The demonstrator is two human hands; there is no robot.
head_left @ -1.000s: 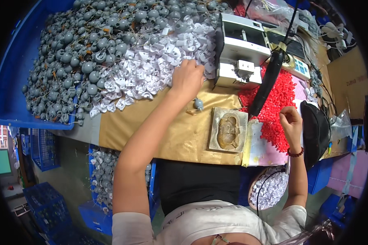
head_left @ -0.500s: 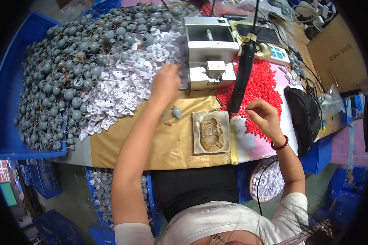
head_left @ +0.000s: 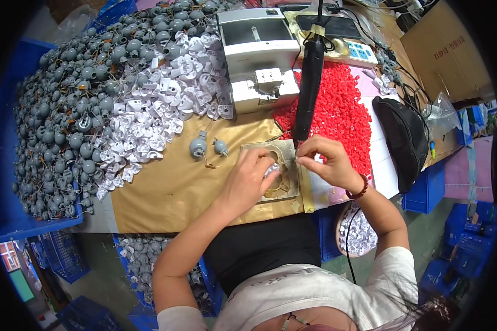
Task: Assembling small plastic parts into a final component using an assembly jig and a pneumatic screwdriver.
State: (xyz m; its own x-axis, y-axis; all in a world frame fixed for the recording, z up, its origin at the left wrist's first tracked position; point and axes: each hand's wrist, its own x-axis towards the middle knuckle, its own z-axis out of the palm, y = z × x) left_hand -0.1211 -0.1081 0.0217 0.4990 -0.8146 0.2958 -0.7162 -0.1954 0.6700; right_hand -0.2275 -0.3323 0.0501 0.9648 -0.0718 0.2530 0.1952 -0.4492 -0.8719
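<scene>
My left hand (head_left: pixel 249 181) reaches over the square metal block (head_left: pixel 291 194), which has a rounded, tan-lined hollow. Its fingers are closed on a small white plastic part (head_left: pixel 271 169) at the hollow, partly hidden by the fingers. My right hand (head_left: pixel 331 161), with a beaded bracelet, is at the block's right edge, thumb and forefinger pinched; what is between them is too small to make out. Just above those fingertips hangs the black stick-shaped power tool (head_left: pixel 311 83), tip down. Two grey round parts (head_left: pixel 197 147) with wires lie left of the block.
Grey round parts (head_left: pixel 66 110) fill a blue tray at the left, beside a pile of white plastic parts (head_left: pixel 149 118). A white machine (head_left: pixel 259 60) stands behind the block. Small red pieces (head_left: pixel 345 110) are heaped at right, near a black pouch (head_left: pixel 402 143) and a cardboard box (head_left: pixel 447 55).
My left hand has come from the white pile down to the block with a white part. My right hand has moved from the red pieces to the block's right edge. The view has shifted somewhat.
</scene>
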